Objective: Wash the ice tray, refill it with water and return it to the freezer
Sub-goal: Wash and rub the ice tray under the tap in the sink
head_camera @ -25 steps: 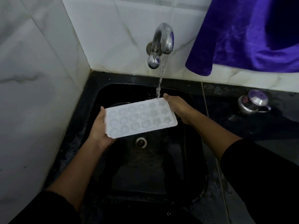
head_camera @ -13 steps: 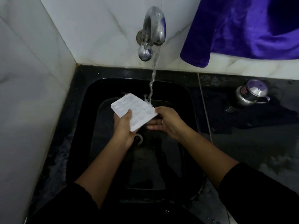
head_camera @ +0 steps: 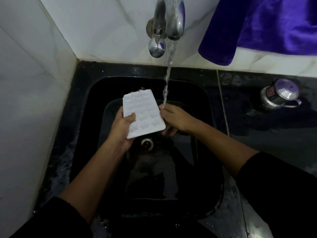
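The tray (head_camera: 143, 114) is over the sink (head_camera: 82, 107), tilted with its far end raised toward the tap (head_camera: 169, 19), cavities facing up at the camera. The left hand (head_camera: 122, 129) holds it at the near left corner, thumb pressed on the top face and fingers curled underneath, so the grip is closed on the tray. The right hand (head_camera: 176, 118) sits at the tray's right edge with its fingers loosely curled; the stream (head_camera: 167, 79) lands on its fingertips, just beside the tray rather than on it. Whether the right hand is pinching the edge or only touching it cannot be told.

The tray looks like thin white plastic: light, likely a little flexible, and slick now that it is wet (the hands are wet too). A one-corner hold will probably let it twist or slip. The long edges, gripped on both sides, seem the safer place, and once filled it will want to be kept level.
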Available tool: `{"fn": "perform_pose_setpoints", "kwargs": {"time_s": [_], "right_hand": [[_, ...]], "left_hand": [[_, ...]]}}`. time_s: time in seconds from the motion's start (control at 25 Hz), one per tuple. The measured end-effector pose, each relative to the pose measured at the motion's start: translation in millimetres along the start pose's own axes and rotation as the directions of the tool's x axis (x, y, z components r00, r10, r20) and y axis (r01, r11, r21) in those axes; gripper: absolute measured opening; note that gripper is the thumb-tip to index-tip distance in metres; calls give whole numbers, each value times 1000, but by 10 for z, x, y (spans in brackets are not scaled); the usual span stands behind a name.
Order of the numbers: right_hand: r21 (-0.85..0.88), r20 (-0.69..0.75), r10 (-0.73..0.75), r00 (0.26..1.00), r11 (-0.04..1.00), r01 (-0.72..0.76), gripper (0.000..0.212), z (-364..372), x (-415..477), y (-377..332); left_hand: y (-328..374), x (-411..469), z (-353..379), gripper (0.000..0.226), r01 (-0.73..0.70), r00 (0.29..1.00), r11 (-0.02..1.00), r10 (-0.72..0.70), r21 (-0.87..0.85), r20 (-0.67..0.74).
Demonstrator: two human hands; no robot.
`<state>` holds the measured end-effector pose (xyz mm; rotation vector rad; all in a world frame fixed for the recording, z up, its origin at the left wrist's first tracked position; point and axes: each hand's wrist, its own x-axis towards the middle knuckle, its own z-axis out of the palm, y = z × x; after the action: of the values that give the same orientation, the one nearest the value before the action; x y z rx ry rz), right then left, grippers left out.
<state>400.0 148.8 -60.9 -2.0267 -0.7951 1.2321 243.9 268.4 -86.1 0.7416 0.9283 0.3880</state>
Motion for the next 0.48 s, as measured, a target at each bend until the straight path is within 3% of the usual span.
{"fn": "perform_pose_setpoints", "kwargs": {"time_s": [0.16, 0.32, 0.36, 0.48], "right_hand": [[-78, -191, 40, 981, 995, -56, 29, -187, 274, 0], [-30, 19, 17, 1000, 999, -16, 29, -5, 225, 1], [-46, 15, 11, 1000, 999, -11, 28, -9, 258, -5], [-21, -168, 79, 983, 996, -83, 32, -187, 436, -46]], "left_hand": [[-93, -90, 51, 48, 31, 991, 995, -42, 90, 126], [-51, 4, -82, 51, -1, 997, 1000, 1, 11, 77], [-55, -7, -94, 52, 3, 996, 1000, -4, 15, 91], [-125, -110, -81, 55, 27, 985, 997, -40, 74, 168]]}}
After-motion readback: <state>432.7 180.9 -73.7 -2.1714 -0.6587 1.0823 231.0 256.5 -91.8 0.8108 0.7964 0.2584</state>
